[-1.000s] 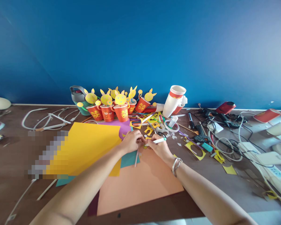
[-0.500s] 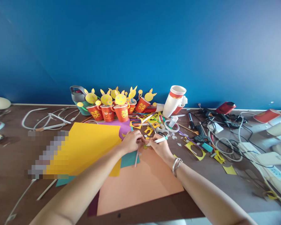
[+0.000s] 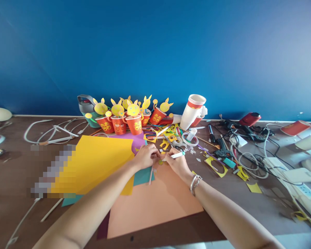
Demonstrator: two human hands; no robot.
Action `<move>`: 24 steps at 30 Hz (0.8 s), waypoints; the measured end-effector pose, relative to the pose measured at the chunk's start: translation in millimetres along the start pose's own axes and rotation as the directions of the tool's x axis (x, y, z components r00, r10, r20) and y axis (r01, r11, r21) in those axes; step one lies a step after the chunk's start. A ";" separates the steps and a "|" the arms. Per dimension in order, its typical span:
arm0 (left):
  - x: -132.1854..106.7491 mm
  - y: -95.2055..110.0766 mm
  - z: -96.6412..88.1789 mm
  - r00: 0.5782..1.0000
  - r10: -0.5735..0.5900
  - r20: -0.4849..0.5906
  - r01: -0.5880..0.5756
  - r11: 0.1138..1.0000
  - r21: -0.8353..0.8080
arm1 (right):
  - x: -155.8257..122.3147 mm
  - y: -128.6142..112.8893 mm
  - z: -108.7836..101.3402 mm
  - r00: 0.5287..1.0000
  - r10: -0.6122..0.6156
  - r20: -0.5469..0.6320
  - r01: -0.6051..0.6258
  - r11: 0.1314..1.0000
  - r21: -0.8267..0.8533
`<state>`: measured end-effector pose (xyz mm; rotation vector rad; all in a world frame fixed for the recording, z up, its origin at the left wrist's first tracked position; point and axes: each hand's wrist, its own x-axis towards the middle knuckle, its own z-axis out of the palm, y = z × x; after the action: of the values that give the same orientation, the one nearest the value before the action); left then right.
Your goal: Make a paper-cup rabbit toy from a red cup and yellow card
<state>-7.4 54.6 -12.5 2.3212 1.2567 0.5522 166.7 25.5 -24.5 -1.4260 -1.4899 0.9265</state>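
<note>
My right hand [image 3: 178, 165] is closed around a white marker [image 3: 177, 155] with a teal end. Its tip end points left, at a small yellowish circle [image 3: 160, 162] by the upper edge of a peach paper sheet [image 3: 158, 204]. Just left of the circle, my left hand [image 3: 145, 156] rests with curled fingers; what they hold or press, if anything, is hidden. A thin pale stick [image 3: 150, 175] lies below the left fingers. Under the left forearm lies a large yellow sheet [image 3: 101, 159], with a teal sheet [image 3: 143, 176] partly showing beside it.
Red paper cups [image 3: 134, 125] with yellow animal faces stand along the blue wall. Right of them rises a stack of white cups [image 3: 190, 114]. Yellow paper scraps [image 3: 216, 167] and scissors lie around. A glue gun [image 3: 221, 148], cables and a power strip [image 3: 300, 186] occupy the right side.
The marker and the right hand have shifted only very slightly. Everything else looks the same.
</note>
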 end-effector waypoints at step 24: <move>-0.7 -2.0 0.2 1.000 0.018 -0.006 -0.018 1.000 -0.006 | -0.7 -0.6 0.6 0.999 0.036 0.031 -0.037 0.999 0.024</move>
<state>-8.9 54.9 -13.9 2.3298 1.2358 0.5684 165.9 24.8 -24.2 -1.4315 -1.4748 0.9896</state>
